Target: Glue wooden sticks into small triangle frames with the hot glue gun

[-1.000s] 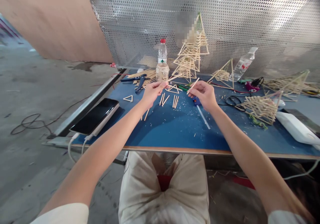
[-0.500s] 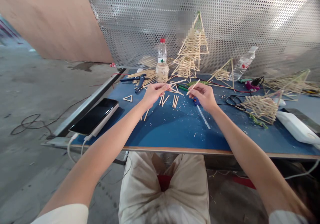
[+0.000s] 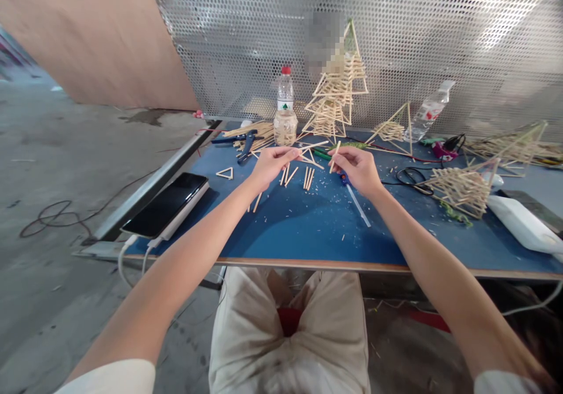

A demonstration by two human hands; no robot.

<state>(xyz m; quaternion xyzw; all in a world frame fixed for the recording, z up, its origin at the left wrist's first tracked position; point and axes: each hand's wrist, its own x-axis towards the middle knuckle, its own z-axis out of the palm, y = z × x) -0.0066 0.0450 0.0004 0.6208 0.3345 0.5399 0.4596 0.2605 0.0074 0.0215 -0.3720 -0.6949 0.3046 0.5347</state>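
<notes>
My left hand point(image 3: 273, 168) pinches a thin wooden stick point(image 3: 314, 146) that points right from its fingertips. Just below that stick, more sticks form a triangle point(image 3: 313, 159) close to the fingers; whether the hand holds it too I cannot tell. Between thumb and fingers of my right hand point(image 3: 354, 168) is a short wooden stick point(image 3: 335, 156), standing nearly upright. Under the right hand lies a blue glue gun point(image 3: 344, 179) with a clear glue stick point(image 3: 358, 206) pointing toward me. Short loose sticks point(image 3: 308, 178) lie on the blue table point(image 3: 299, 230) between the hands.
A small stick triangle point(image 3: 224, 173), blue cutters point(image 3: 248, 146) and a phone point(image 3: 169, 203) are at left. Behind stand a bottle point(image 3: 285, 109) and a tall stick structure point(image 3: 336, 89). A stick cone point(image 3: 461, 189), a leaning bottle point(image 3: 430, 112) and cables point(image 3: 411, 180) occupy the right.
The stick in my right hand has turned from a slant to nearly upright. My left hand has stayed almost in place with its stick.
</notes>
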